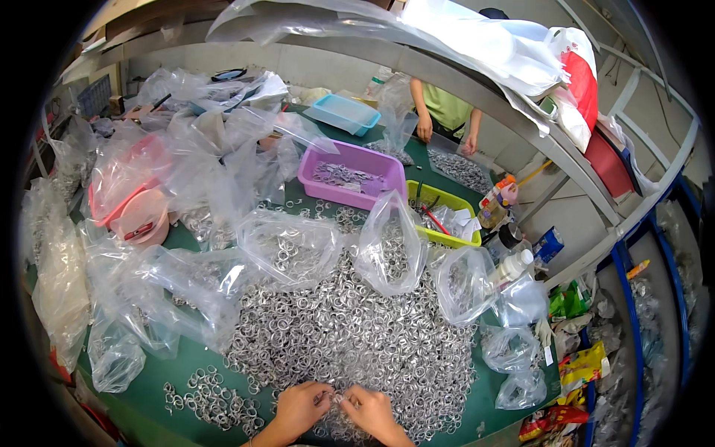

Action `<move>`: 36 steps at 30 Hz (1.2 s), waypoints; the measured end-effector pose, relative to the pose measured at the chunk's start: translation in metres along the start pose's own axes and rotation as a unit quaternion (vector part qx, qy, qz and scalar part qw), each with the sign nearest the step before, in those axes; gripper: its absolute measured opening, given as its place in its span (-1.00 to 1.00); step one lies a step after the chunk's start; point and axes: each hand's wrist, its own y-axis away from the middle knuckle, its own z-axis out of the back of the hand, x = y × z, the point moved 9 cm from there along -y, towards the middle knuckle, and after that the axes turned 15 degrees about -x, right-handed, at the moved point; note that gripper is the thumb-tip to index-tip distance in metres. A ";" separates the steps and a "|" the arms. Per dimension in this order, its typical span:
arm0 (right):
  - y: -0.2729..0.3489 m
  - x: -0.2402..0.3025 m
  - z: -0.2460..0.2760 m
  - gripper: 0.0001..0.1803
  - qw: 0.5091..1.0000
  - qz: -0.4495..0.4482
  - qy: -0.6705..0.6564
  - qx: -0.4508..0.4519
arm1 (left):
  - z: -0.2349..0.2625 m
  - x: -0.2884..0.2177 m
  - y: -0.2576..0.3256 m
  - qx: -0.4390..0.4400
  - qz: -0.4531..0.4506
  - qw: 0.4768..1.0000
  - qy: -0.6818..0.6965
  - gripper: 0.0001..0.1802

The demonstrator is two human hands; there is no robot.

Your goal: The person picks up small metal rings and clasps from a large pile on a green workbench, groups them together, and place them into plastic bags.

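Observation:
A wide heap of small silver metal rings [357, 328] covers the middle of the table and reaches its near edge. Low in the view, my left hand [299, 408] has its fingers bent together in a pinch on a small metal ring, mostly hidden by the fingertips. Just beside it, my right hand [370, 411] is also closed, thumb and forefinger together on a bit of silver metal too small to make out. Both hands are over the near edge of the heap, fingertips almost touching. A smaller group of rings [216, 398] lies apart to the left of my left hand.
Clear plastic bags [290, 249] ring the heap. Behind are a purple basin [350, 175] holding metal pieces, a lime-green basket [445, 216] with tools, and a blue tray [344, 113]. Pink containers [143, 216] stand left. Across the green table [141, 402], another person [447, 112] handles a bag.

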 end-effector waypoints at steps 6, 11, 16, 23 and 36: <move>-0.017 0.006 -0.007 -0.83 0.990 0.002 -0.016 0.142 | -0.010 0.016 -0.005 0.056 0.068 0.992 0.092 -0.85; -0.006 -0.002 -0.009 -0.82 0.982 -0.048 -0.022 0.181 | -0.012 0.012 -0.004 0.093 0.055 0.988 0.111 -0.86; 0.004 0.007 -0.001 -0.81 0.992 -0.051 0.028 0.115 | -0.011 0.015 0.004 0.077 0.060 0.990 0.097 -0.88; 0.009 0.018 0.000 -0.86 0.995 -0.001 0.088 -0.036 | -0.004 -0.003 0.001 0.002 -0.082 0.997 0.013 -0.88; 0.024 0.042 -0.013 -0.86 0.981 0.075 0.085 -0.160 | 0.028 -0.003 0.018 -0.105 -0.095 0.980 -0.141 -0.79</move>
